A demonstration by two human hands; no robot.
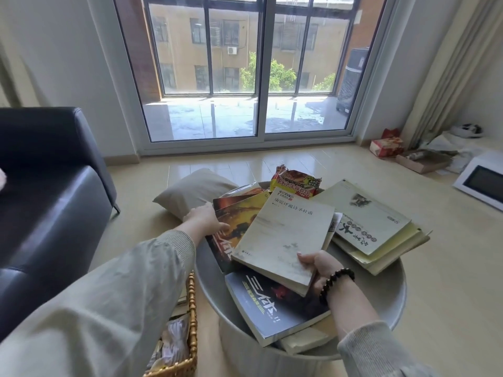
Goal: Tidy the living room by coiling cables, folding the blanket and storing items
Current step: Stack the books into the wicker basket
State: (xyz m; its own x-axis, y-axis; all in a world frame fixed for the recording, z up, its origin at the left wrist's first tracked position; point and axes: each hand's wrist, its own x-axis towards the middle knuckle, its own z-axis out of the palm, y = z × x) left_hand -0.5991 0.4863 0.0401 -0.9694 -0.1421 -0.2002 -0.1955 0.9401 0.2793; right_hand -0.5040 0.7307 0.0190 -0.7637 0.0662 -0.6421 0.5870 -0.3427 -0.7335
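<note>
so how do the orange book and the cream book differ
The orange book is vivid red and orange; the cream book is pale, nearly plain. The cream book lies on top, half hiding the orange book. The left hand grips the orange book's left edge; the right hand holds the cream book's near corner. Both sit in the pile on the round grey table.

Home living room: dark leather sofa [49, 202] at left, cushion [190, 191] on glossy floor tiles [299, 161], low round table [381, 289] heaped with books [283, 235], curtain [449, 77] beside tall sliding glass doors [206, 118], probably onto a balcony, apartment block [185, 58] opposite.
</note>
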